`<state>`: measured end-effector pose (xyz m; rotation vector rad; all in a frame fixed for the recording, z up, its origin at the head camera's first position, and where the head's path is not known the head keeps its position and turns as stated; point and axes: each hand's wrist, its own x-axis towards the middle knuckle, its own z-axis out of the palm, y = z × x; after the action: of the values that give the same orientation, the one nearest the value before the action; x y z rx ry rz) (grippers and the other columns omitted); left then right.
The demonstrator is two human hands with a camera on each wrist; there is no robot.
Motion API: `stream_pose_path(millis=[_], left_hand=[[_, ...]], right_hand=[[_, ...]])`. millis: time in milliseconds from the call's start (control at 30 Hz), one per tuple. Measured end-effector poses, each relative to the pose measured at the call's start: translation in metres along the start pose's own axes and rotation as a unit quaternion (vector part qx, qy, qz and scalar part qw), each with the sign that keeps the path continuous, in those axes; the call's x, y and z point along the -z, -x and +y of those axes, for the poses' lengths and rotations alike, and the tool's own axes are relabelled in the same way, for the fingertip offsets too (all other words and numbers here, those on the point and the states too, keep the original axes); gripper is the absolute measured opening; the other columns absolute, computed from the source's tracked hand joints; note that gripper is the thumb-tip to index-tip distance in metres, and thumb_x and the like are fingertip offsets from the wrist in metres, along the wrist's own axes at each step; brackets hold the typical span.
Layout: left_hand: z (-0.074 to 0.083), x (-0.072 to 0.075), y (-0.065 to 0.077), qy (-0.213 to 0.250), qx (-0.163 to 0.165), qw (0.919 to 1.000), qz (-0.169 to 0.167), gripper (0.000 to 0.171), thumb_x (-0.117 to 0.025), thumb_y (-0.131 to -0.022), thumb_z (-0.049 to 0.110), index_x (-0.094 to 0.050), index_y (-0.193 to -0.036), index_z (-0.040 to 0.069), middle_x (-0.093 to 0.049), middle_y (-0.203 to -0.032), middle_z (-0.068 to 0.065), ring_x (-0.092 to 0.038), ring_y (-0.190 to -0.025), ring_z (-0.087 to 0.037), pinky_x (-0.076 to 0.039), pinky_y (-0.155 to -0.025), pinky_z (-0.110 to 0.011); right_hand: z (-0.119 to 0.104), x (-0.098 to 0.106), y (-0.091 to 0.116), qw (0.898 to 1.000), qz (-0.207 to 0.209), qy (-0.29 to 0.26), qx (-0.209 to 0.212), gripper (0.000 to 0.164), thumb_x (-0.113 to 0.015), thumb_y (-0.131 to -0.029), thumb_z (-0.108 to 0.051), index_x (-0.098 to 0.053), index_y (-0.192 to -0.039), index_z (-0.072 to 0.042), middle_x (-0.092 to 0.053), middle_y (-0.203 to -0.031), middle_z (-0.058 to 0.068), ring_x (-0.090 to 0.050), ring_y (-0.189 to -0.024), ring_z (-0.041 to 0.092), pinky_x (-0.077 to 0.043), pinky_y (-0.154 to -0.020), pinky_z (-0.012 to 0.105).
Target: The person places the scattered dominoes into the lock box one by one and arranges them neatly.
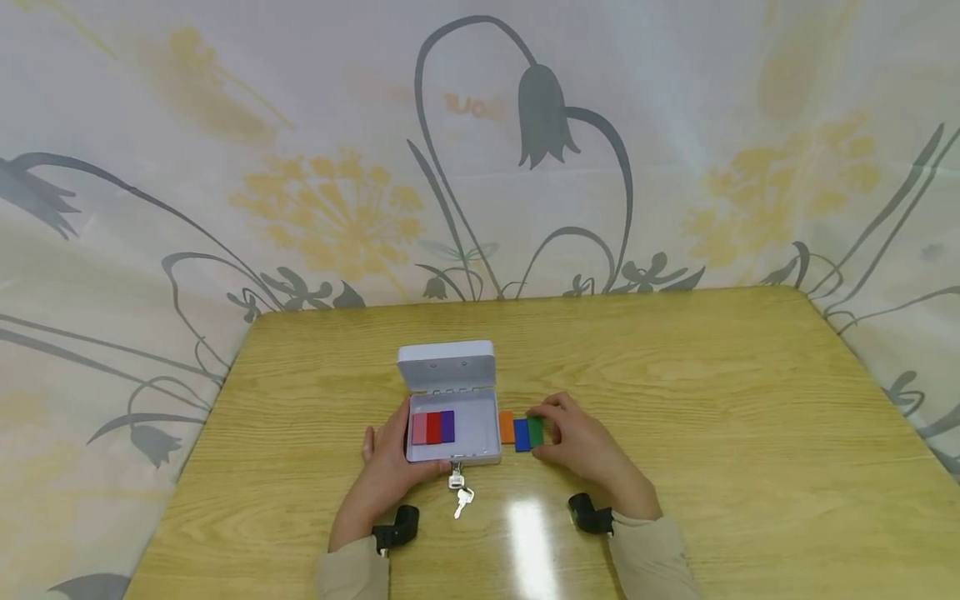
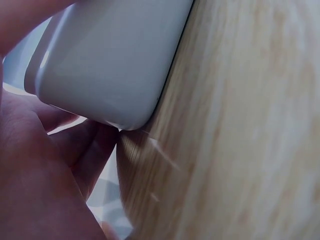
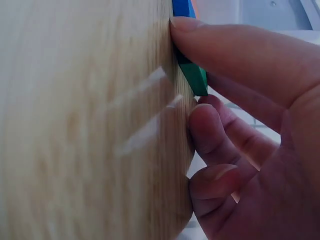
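Note:
A small white metal cash box stands on the table with its lid raised. My left hand holds its left front corner, thumb along the front and fingers down the left side. Inside, side by side at the left, lie a pink block, a red block and a purple block. Right of the box, an orange block, a blue block and a green block form a row. My right hand pinches the green block between thumb and fingers.
Keys hang from the lock at the front of the box and lie on the wooden table. A flower-patterned curtain hangs behind the table's far edge. Black wrist mounts sit at both sleeves.

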<state>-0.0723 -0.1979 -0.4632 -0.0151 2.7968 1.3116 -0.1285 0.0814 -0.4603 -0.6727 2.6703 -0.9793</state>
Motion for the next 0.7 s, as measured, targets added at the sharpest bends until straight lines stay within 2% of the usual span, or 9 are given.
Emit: stream_pose_path(millis=[267,567,700], left_hand=[[-0.0014,0.0005,-0.0002,-0.003,0.009,0.9999,-0.005,0.112,-0.077,-0.058,0.052,-0.011,-0.144,0.022,-0.026,-0.143,-0.001,-0.024,-0.128,-0.025,0.013,-0.1,-0.048],[-0.0021,-0.0002,0.0003,-0.007,0.015,0.9998,-0.012,0.113,-0.077,-0.057,0.053,-0.01,-0.144,0.022,-0.024,-0.144,-0.002,-0.022,-0.129,-0.025,0.014,-0.1,-0.048],[-0.0024,-0.0002,0.0,-0.009,0.014,0.9998,-0.011,0.113,-0.076,-0.058,0.054,-0.011,-0.144,0.022,-0.025,-0.144,-0.003,-0.023,-0.129,-0.026,0.014,-0.1,-0.049]], right_hand=[[0.0016,-0.0001,-0.002,1.0,0.007,0.004,-0.005,0.044,-0.075,-0.072,-0.022,-0.058,-0.111,-0.014,-0.046,-0.105,-0.004,-0.043,-0.065,0.007,-0.037,-0.054,0.023],[0.0028,0.0022,-0.0005,0.999,0.0,-0.045,-0.032,0.045,-0.073,-0.074,-0.027,-0.057,-0.114,-0.015,-0.047,-0.095,-0.004,-0.044,-0.067,0.009,-0.037,-0.054,0.024],[0.0026,0.0024,-0.0012,0.998,0.001,-0.047,-0.041,0.046,-0.071,-0.076,-0.029,-0.057,-0.116,-0.015,-0.047,-0.095,-0.004,-0.044,-0.068,0.01,-0.036,-0.055,0.025]])
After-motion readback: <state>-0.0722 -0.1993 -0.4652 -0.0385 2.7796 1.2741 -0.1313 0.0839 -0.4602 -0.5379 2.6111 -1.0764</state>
